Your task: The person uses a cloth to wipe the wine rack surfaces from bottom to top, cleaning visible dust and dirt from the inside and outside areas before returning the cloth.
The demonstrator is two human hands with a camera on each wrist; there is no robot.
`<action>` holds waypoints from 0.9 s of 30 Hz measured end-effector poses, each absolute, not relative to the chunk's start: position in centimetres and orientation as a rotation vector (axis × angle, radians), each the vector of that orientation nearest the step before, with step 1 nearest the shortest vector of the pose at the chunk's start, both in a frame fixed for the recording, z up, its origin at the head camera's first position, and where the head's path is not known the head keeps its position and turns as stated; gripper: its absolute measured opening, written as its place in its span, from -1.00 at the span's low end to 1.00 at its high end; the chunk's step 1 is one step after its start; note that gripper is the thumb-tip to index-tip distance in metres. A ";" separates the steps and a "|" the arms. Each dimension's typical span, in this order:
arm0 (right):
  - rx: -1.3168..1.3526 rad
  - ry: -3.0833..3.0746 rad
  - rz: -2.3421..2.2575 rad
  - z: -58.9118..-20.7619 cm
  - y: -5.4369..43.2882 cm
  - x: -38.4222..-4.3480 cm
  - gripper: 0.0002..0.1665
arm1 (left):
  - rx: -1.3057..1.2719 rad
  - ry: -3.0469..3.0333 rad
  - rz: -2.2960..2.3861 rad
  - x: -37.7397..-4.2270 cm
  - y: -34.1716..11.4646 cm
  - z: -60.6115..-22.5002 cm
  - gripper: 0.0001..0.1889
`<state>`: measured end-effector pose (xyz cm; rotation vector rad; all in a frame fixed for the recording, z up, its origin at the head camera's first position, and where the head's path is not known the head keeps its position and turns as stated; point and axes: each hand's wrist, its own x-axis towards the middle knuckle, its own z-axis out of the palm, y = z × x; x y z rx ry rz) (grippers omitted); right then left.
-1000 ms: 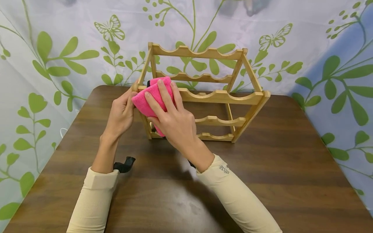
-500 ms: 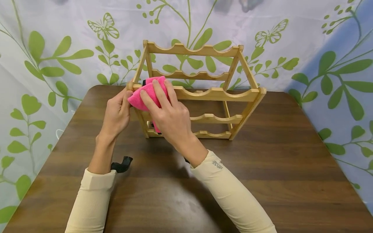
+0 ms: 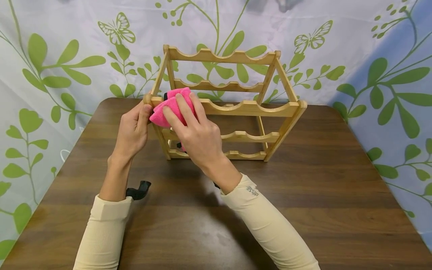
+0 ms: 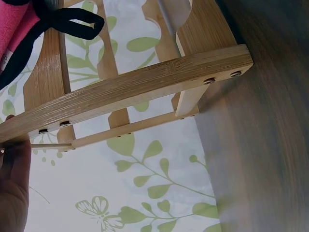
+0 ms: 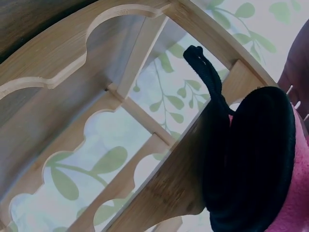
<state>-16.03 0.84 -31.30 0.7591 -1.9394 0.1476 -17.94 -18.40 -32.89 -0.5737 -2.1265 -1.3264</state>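
A light wooden wine rack [image 3: 249, 108] with scalloped rails stands on the table. My left hand [image 3: 131, 132] grips its front left post near the top knob; in the left wrist view, the fingers [image 4: 20, 164] reach round behind the post [image 4: 145, 82]. My right hand [image 3: 198, 137] holds a pink cloth [image 3: 159, 119] over the left end of the top front rail, fingers spread across it. The right wrist view shows the cloth's black edging [image 5: 260, 159] and a black hanging loop [image 5: 205, 70] against the rail. The right thumb is hidden.
The dark brown wooden table [image 3: 303, 210] extends in front of and to the right of the rack. Behind it hangs a leaf-patterned curtain [image 3: 314, 75]. A black strap end [image 3: 139, 190] sticks out beside the left wrist.
The cloth was spread flatter with a part hanging low; now it is bunched and folded under my right fingers. My left hand keeps its grip on the post. The head view has shifted slightly.
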 end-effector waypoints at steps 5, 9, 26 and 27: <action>0.764 -1.934 0.169 -31.3 1.1 -15.9 -0.72 | -0.565 -2.117 -1.316 -18.0 -18.3 -33.0 -0.66; 0.764 -1.874 0.181 -31.5 1.4 -15.9 -0.77 | -0.544 -2.137 -1.269 -18.1 -18.4 -33.1 -0.66; 0.626 -1.791 0.479 -32.4 3.3 -15.1 -0.72 | -0.571 -2.147 -1.421 -18.0 -18.3 -32.9 -0.63; 0.621 -1.803 0.486 -32.4 3.3 -15.1 -0.73 | -0.567 -2.149 -1.428 -18.0 -18.3 -32.9 -0.63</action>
